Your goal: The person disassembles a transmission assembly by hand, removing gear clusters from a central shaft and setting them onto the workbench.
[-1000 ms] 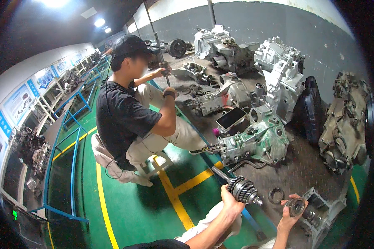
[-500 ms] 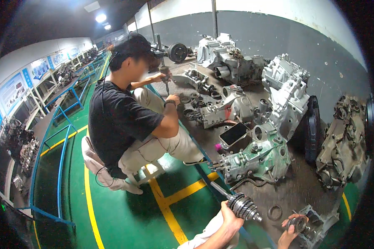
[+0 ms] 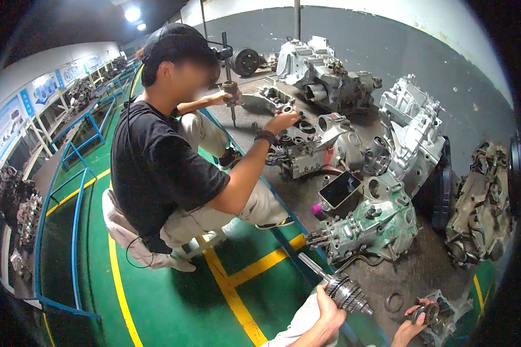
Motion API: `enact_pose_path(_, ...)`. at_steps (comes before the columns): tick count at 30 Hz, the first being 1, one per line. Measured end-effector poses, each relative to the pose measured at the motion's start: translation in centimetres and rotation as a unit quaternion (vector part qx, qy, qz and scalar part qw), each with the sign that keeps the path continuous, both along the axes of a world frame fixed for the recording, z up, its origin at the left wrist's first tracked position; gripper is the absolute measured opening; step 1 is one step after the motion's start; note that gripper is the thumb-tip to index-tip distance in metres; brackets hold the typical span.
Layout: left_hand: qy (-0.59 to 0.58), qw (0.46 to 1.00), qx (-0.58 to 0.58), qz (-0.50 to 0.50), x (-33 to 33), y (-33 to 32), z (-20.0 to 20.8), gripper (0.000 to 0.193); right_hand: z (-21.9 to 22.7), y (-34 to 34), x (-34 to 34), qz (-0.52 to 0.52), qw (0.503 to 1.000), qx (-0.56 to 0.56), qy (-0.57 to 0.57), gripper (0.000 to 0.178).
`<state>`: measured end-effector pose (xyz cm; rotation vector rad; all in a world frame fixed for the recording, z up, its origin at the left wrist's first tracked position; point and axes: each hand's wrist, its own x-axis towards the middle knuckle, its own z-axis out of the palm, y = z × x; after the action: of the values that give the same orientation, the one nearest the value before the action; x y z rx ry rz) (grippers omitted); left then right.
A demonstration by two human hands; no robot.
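Note:
Near the lower edge my left hand (image 3: 329, 312) is closed around a gear shaft (image 3: 351, 294). Its long bare end points up and left, and its stack of toothed gears sits beside my fingers. Farther right my right hand (image 3: 408, 333) grips a dark metal ring (image 3: 427, 315), perhaps a gear; its teeth are too small to make out. That hand is right beside a grey open metal housing (image 3: 454, 315). Between my hands a separate thin ring (image 3: 394, 302) lies flat on the dark worktop. Just beyond the shaft stands a green-stained gearbox casing (image 3: 367, 234).
At left a crouching person in black (image 3: 162, 150) holds a shaft upright and a small ring over the worktop. A phone (image 3: 340, 189) leans by the casing. Several large gearbox housings (image 3: 411, 127) line the wall. A blue railing (image 3: 75, 243) runs at far left.
The view has shifted slightly. The person's near hand has moved from the worktop edge farther over the parts, now with a small ring. My hands keep hold of the shaft and the dark ring.

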<state>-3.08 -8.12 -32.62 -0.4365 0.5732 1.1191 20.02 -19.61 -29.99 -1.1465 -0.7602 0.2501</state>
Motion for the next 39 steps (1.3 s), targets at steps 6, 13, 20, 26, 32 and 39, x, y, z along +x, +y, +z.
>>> enact_pose_path(6, -0.006, 0.999, -0.030, 0.030, -0.9, 1.0, -2.2, 0.037, -0.8, -0.2, 0.7, -0.004, 0.999, 0.022, 0.035, 0.053)
enact_pose_path(13, 0.000, 0.999, -0.018, 0.040, -2.8, 1.7, -0.7, 0.039, -1.0, -0.2, 0.7, -0.029, 0.996, 0.025, 0.079, 0.049)
enact_pose_path(20, 0.008, 0.999, -0.030, 0.032, -3.5, 2.3, -0.2, 0.039, 0.0, -0.5, 0.0, -0.029, 0.992, 0.007, 0.120, 0.017)
enact_pose_path(26, 0.002, 0.999, -0.004, 0.038, -3.4, 2.3, -1.7, 0.039, 1.3, 0.6, -3.1, -0.042, 0.999, 0.030, -0.016, 0.031)
enact_pose_path(32, -0.010, 1.000, -0.001, 0.029, -4.0, 2.1, 0.4, 0.040, -2.3, -0.4, 0.6, -0.029, 0.999, 0.011, 0.020, 0.050)
enact_pose_path(39, -0.011, 1.000, 0.012, 0.012, -3.8, 2.3, -2.0, 0.048, -0.1, -0.6, -1.4, -0.060, 0.998, 0.006, 0.004, 0.059)
